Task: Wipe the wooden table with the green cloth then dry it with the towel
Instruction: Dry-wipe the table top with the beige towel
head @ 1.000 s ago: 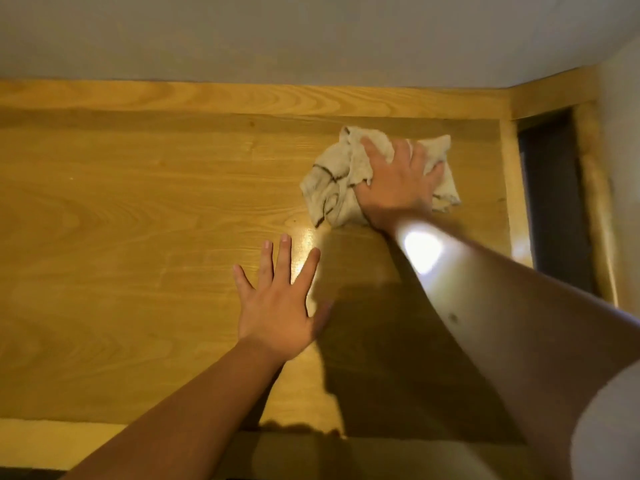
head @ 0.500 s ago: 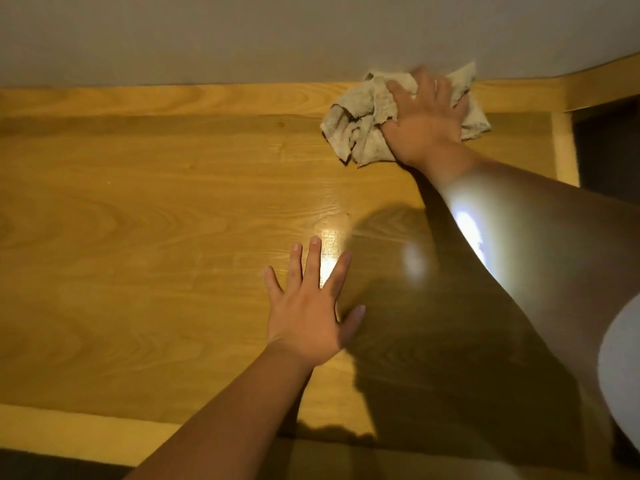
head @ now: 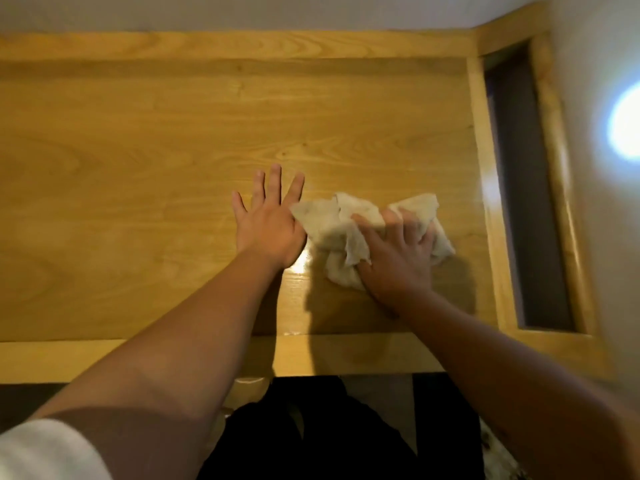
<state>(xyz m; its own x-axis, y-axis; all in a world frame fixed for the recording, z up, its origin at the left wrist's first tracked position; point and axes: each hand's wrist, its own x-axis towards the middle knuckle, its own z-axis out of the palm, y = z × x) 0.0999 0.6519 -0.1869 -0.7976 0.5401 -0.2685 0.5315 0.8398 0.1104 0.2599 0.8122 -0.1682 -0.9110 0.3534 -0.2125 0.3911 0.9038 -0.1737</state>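
The wooden table [head: 145, 161] fills most of the view. A crumpled beige towel [head: 329, 226] lies on it, right of centre and towards the near edge. My right hand [head: 398, 261] presses down on the towel's right part, fingers spread over the bunched fabric. My left hand [head: 268, 223] rests flat on the bare wood just left of the towel, fingers straight and spread, its thumb side touching the towel's edge. No green cloth is in view.
A raised wooden rim [head: 207, 46] runs along the table's far side against a pale wall. On the right, a wooden frame borders a dark narrow gap [head: 526, 188]. A bright light spot [head: 627, 126] glares on the right wall. My dark clothing [head: 329, 427] shows below the near edge.
My right hand has pulled the towel from the far rim back towards the near edge, ending beside my left hand. The left hand has stayed flat on the wood.
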